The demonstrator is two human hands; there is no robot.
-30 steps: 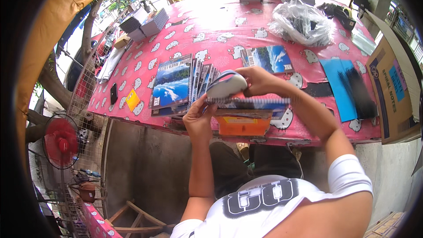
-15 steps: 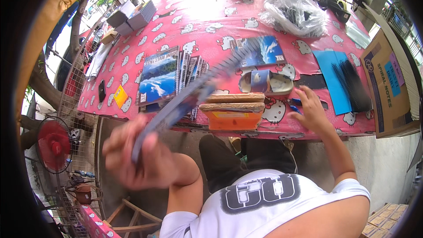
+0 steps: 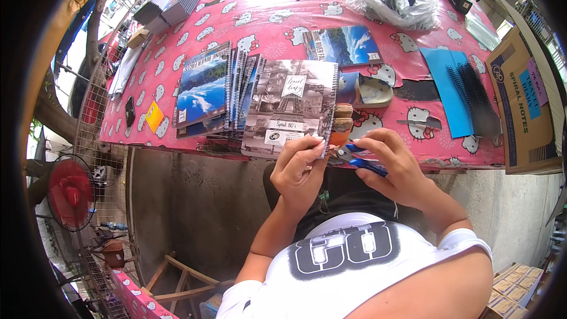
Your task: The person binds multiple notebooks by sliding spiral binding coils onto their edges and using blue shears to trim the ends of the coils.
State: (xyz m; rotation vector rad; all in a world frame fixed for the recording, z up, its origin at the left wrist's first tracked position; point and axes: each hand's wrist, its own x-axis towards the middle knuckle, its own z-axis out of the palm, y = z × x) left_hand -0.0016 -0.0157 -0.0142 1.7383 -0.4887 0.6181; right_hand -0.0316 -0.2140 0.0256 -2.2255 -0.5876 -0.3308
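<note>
My left hand (image 3: 299, 170) pinches the lower right corner of a spiral notebook (image 3: 288, 106) with a black-and-white tower picture on its cover. The notebook is held up at the table's near edge, its wire coil along the right side. Closed around blue-handled pliers (image 3: 369, 165), my right hand (image 3: 403, 170) has their jaws at the bottom end of that coil. Whether the jaws grip the wire is too small to tell. Behind the notebook, an orange block (image 3: 340, 136) with worn brown ledges is partly hidden.
Left of the notebook lie overlapping blue-covered spiral notebooks (image 3: 204, 91); another notebook (image 3: 349, 46) lies farther back. On the right are a blue sheet (image 3: 436, 91), black coils (image 3: 472, 103) and a cardboard box (image 3: 524, 112). A clear plastic bag (image 3: 393, 0) sits at the back.
My left hand has brought the notebook from a blurred tilt at the left to face up in front of me. My right hand has lifted the pliers off the table to its coil.
</note>
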